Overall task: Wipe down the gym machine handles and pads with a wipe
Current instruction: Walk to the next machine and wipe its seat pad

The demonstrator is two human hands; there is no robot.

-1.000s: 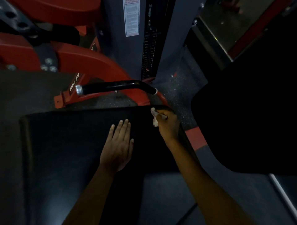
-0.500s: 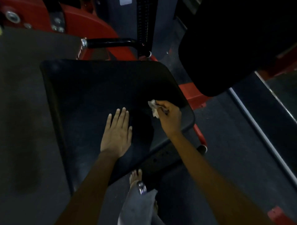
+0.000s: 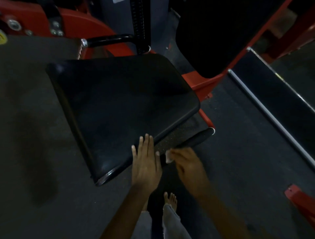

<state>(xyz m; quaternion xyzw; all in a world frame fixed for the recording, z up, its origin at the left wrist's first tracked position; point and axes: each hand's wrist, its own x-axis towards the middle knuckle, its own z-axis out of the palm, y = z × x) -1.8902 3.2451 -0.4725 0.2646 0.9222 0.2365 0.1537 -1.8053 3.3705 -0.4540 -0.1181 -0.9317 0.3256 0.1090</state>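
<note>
Black pad (image 3: pixel 119 105) glossy, rounded corners, tilted, on red frame (image 3: pixel 201 81). Left hand (image 3: pixel 146 163) flat, fingers straight, on pad's near edge. Right hand (image 3: pixel 187 163) blurred, pinching small white wipe (image 3: pixel 168 156) beside black handle (image 3: pixel 196 139).

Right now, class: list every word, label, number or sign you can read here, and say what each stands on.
None can be read.
White label on the weight tower: cut off, unreadable.
Weight stack markings: too small.
Yellow sticker on the red frame: cut off, unreadable.
</note>
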